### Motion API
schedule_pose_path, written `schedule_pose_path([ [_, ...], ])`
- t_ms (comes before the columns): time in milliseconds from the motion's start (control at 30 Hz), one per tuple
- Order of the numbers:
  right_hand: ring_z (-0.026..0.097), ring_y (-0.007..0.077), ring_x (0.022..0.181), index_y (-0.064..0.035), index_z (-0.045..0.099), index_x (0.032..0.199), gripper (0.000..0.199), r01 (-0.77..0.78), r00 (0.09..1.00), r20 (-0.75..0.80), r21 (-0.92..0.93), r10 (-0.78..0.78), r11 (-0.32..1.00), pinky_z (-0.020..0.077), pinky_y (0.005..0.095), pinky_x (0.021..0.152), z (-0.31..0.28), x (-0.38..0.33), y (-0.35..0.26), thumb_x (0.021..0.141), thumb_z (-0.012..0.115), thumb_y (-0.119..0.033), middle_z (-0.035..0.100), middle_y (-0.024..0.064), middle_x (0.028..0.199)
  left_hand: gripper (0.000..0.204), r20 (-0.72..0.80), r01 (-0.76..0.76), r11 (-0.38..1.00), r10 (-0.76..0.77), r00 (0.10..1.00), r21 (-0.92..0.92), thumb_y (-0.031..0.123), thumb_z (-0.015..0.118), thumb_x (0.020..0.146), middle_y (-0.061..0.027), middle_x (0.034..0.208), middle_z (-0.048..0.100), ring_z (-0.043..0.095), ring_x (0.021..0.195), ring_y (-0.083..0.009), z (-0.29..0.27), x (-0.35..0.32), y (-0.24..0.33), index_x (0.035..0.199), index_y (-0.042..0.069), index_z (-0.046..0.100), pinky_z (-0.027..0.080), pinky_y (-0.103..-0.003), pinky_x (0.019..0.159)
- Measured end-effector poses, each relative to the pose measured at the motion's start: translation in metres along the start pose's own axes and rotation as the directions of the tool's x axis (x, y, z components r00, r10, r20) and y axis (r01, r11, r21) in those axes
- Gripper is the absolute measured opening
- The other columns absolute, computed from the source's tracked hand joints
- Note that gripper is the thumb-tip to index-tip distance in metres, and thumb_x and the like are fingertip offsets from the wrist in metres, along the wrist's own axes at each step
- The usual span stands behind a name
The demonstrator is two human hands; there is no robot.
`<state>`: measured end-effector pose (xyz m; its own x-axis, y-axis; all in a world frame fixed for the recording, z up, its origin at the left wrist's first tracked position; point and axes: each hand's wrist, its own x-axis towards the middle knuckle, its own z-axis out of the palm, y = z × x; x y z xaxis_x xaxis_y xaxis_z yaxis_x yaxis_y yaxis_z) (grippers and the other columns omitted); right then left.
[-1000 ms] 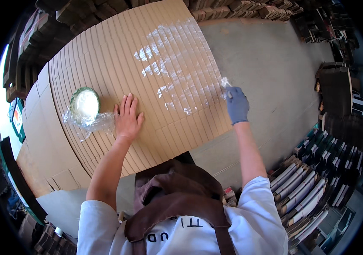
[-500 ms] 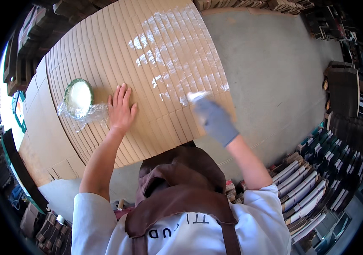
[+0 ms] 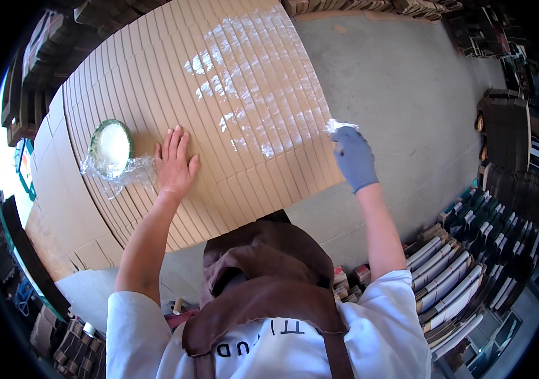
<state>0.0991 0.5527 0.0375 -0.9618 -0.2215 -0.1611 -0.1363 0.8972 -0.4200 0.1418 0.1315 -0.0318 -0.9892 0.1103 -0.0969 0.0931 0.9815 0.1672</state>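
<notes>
Your gloved right hand (image 3: 355, 159) has swung back out to the right edge of the overlapping cardboard sheets (image 3: 156, 95). Half a second ago it was blurred by motion and farther in, above the lower part of the smeared area; a second ago it was out by this same edge, so its place now nearly matches that first one. The fingers of the grey glove are closed around a small white-smeared applicator (image 3: 336, 126), whose tip lies right at the cardboard's edge while most of your glove is out past it, over the concrete floor (image 3: 408, 95). Whether the applicator is a brush, you cannot tell from this view.

Your bare left hand (image 3: 177, 169) has kept its place: palm down on the cardboard, fingers spread a little, gripping nothing. Just to its left, the round green-rimmed tub (image 3: 94, 142) of white paste (image 3: 113, 146) stands where it stood, with crumpled clear plastic film (image 3: 132, 174) along its near side, reaching toward your hand; whether the two touch is unclear.

The glossy white smears (image 3: 222, 82) cover the sheets' right-hand part, running close to the edge, much as they did earlier. The sheets sit slightly farther left in view than a second ago.
</notes>
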Motion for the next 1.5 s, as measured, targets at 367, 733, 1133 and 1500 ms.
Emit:
schedule_pose_path([
  [367, 0.061, 0.0334, 0.1, -0.0073, 0.066, 0.1, 0.019, 0.109, 0.994, 0.033, -0.062, -0.107, 0.992, 0.0541, 0.0448, 0.085, 0.005, -0.005, -0.003, 0.082, 0.061, -0.005, 0.063, 0.012, 0.108, 0.062, 0.007, 0.004, 1.0, -0.004, 1.0, 0.013, 0.033, 0.058, 0.091, -0.004, 0.161, 0.029, 0.023, 0.15, -0.0243, 0.001, -0.001, -0.002, 0.147, 0.013, 0.04, 0.018, -0.054, 0.119],
  [733, 0.063, 0.0351, 0.101, -0.0129, 0.066, 0.105, 0.023, 0.102, 0.984, -0.152, 0.043, -0.094, 0.994, 0.0525, 0.0443, 0.088, -0.019, -0.013, 0.033, 0.083, 0.063, -0.007, 0.067, 0.0105, 0.111, 0.062, -0.017, -0.015, 1.0, 0.015, 1.0, 0.006, 0.031, 0.059, 0.091, -0.0051, 0.161, 0.029, 0.023, 0.15, -0.0259, 0.003, -0.002, -0.004, 0.147, 0.012, 0.04, 0.019, -0.055, 0.119],
  [1133, 0.062, 0.0344, 0.112, -0.0056, 0.067, 0.115, 0.031, 0.238, 0.963, 0.118, 0.054, -0.243, 0.97, 0.0503, 0.0426, 0.097, 0.01, -0.01, -0.041, 0.086, 0.059, -0.001, 0.066, 0.016, 0.12, 0.063, 0.006, 0.007, 1.0, -0.007, 1.0, 0.01, 0.033, 0.059, 0.09, -0.0043, 0.161, 0.03, 0.023, 0.15, -0.0245, 0.001, -0.001, -0.003, 0.148, 0.013, 0.04, 0.019, -0.056, 0.119],
  [1500, 0.064, 0.0361, 0.103, -0.0064, 0.063, 0.116, 0.029, 0.468, 0.882, 0.013, 0.098, -0.472, 0.878, 0.0539, 0.0444, 0.086, 0.095, 0.018, -0.132, 0.091, 0.049, -0.001, 0.066, 0.0179, 0.111, 0.064, 0.029, 0.012, 1.0, -0.011, 1.0, -0.027, 0.036, 0.06, 0.09, -0.004, 0.16, 0.031, 0.024, 0.149, -0.0233, 0.001, 0.003, 0.003, 0.147, 0.014, 0.041, 0.02, -0.055, 0.119],
])
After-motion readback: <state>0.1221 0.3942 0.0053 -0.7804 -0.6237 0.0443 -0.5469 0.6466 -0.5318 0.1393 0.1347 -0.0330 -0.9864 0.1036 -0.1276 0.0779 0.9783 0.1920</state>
